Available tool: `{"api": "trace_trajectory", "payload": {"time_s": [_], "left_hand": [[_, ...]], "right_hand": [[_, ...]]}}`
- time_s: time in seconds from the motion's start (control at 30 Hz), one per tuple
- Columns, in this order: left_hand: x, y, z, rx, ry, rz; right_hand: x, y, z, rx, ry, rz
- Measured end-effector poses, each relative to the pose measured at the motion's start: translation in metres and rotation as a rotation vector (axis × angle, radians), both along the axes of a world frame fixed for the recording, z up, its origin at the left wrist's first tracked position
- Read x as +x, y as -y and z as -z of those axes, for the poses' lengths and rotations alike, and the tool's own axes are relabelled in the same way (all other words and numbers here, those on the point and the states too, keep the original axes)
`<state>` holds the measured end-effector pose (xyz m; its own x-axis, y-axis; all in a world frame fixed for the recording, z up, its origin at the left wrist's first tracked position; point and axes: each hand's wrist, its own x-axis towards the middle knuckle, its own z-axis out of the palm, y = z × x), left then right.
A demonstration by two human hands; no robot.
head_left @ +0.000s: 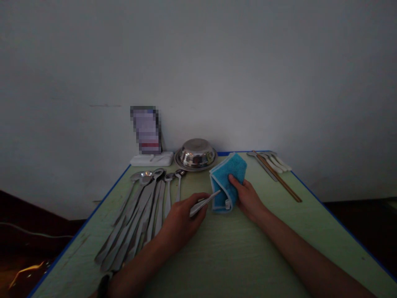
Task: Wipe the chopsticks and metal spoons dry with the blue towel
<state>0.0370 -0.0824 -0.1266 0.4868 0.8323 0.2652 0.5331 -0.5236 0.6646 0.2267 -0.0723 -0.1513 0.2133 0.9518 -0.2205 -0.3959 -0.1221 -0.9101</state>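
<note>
My left hand (181, 221) is closed around a metal spoon (205, 203), whose handle points right toward a folded blue cloth (228, 176). My right hand (246, 198) grips that cloth from below, thumb on top, holding it just above the pale green table (235, 256). The spoon's tip touches or nearly touches the cloth's white-edged corner.
Several metal spoons (142, 211) lie in a row at the left. An upturned steel bowl (196, 154) sits on a plate at the back, beside a white holder (151, 159) with a card. Chopsticks (277, 176) and white-handled utensils (276, 161) lie at the back right. The table has blue edges.
</note>
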Motion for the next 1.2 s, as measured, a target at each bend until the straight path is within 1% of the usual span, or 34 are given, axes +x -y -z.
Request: {"api": "trace_trajectory", "payload": {"time_s": [0.2, 0.5, 0.83, 1.03, 1.13, 1.2], "left_hand": [[-0.001, 0.001, -0.001, -0.026, 0.01, 0.013], [0.0, 0.001, -0.001, -0.02, -0.006, 0.011], [0.0, 0.0, 0.0, -0.015, -0.013, 0.008], [0.0, 0.001, -0.004, -0.038, 0.014, 0.019], [-0.002, -0.002, -0.007, -0.034, 0.025, -0.023], [-0.003, -0.009, -0.015, -0.03, 0.029, -0.093]], "right_hand": [[0.0, -0.001, 0.001, 0.023, 0.022, 0.01], [0.0, 0.001, 0.0, 0.023, 0.049, 0.005], [-0.001, 0.0, -0.002, 0.02, 0.017, 0.009], [0.001, 0.001, 0.003, 0.054, 0.078, 0.008], [0.0, 0.001, 0.0, 0.11, 0.154, 0.028], [-0.002, -0.002, -0.011, 0.165, 0.154, 0.059]]}}
